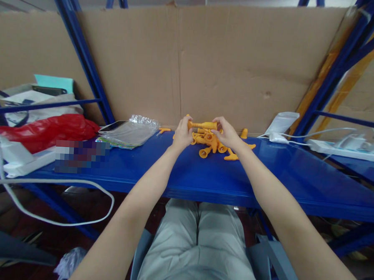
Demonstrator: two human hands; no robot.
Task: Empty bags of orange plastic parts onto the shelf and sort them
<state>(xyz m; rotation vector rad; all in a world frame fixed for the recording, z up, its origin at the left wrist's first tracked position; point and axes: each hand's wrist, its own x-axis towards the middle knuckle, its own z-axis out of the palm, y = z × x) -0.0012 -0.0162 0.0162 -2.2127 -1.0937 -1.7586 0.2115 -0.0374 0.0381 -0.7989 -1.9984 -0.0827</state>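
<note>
Between my two hands a long yellow plastic piece (pixel 203 125) is held level, a little above a pile of similar parts. My left hand (pixel 184 133) closes on its left end, and my right hand (pixel 226 133) grips the right end with bent fingers. Below lie several yellow plastic parts (pixel 209 139), some with flared, cup-like ends; one flared part (pixel 204 152) points toward me. A flat yellow piece (pixel 231 156) rests by my right wrist. Another small yellow piece (pixel 165 130) lies left of my left hand. What the parts belong to cannot be made out.
A blue shelf table (pixel 135 166) stands before a cardboard panel (pixel 225 62). To the left are a clear plastic bag (pixel 132 131), a red bag (pixel 59 129) and a white power strip (pixel 32 161) with a cable. At right sits a white adapter (pixel 278 137) with cords.
</note>
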